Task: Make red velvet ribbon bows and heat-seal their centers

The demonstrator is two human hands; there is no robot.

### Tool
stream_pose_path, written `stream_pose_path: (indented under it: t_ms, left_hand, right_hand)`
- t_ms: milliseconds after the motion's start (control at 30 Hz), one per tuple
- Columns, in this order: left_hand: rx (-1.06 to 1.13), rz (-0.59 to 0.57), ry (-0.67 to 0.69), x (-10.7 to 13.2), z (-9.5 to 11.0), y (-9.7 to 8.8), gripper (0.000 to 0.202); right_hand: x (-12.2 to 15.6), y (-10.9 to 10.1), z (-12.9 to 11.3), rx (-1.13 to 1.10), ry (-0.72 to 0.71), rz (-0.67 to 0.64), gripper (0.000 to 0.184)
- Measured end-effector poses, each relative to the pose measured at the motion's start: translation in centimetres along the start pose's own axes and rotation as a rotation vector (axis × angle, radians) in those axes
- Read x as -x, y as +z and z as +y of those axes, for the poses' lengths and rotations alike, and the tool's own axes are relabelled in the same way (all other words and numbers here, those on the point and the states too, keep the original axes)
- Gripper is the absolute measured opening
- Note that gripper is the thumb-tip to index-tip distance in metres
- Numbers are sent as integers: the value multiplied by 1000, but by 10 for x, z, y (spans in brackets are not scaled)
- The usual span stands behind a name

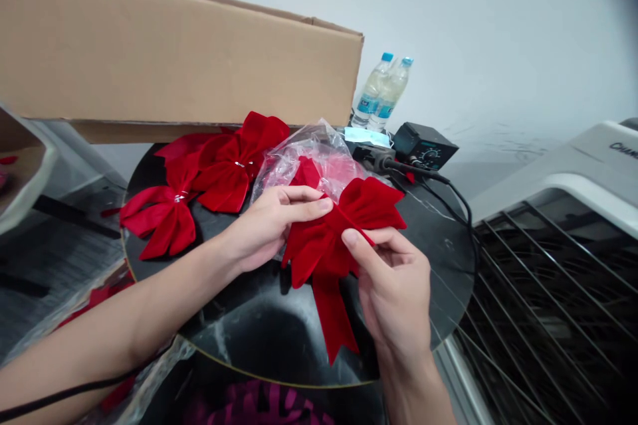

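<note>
A red velvet bow (pixel 329 255) with a notched tail hanging down is held between my two hands over the round black table (pixel 249 329). My left hand (pixel 279 222) pinches it near the centre band from the left, thumb on top. From the right, my right hand (pixel 389 272) grips the band's lower edge between thumb and fingers. Just behind the bow lies a clear plastic bag (pixel 323 143) with red pieces in it. Finished-looking red bows (pixel 172 206) with silvery ties at their middles lie to the left on the table.
A long cardboard box (pixel 184 46) stands behind the table. Two water bottles (pixel 381 93), a blue face mask (pixel 367 137) and a black control box (pixel 423 146) with a dial and cable are at the back right. A white-framed appliance with a grille (pixel 553 265) stands at the right.
</note>
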State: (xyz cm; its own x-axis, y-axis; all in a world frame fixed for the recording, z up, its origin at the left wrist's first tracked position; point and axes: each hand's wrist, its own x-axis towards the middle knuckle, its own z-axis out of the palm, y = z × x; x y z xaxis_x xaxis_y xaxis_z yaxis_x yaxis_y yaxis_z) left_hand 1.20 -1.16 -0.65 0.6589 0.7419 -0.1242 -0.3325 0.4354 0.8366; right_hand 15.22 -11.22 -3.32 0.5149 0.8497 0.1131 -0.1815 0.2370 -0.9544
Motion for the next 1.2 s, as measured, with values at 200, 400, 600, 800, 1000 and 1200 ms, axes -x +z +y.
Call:
stream_pose_path:
  t_ms: [200,400,600,800,1000,1200]
  left_hand:
    - [36,-103,-29,-1,3,-8,13]
    - [48,-181,-34,-1,2,-12,17]
    - [31,-202,-99,-2,1,-13,30]
    - [50,-258,-66,-1,-4,-12,29]
    - [36,-210,-59,-1,-6,-9,29]
    - [-86,-104,101,0,-7,-6,12]
  right_hand:
    - [-6,-11,-5,69,-68,-148,13]
    - [-15,-20,-8,63,-115,-281,13]
    - [-21,-24,-8,-1,-74,-368,13]
    - [-23,-24,-8,-37,-47,-387,14]
    - [-22,-22,-8,-64,-46,-387,13]
    - [-27,-24,-9,84,-109,-289,13]
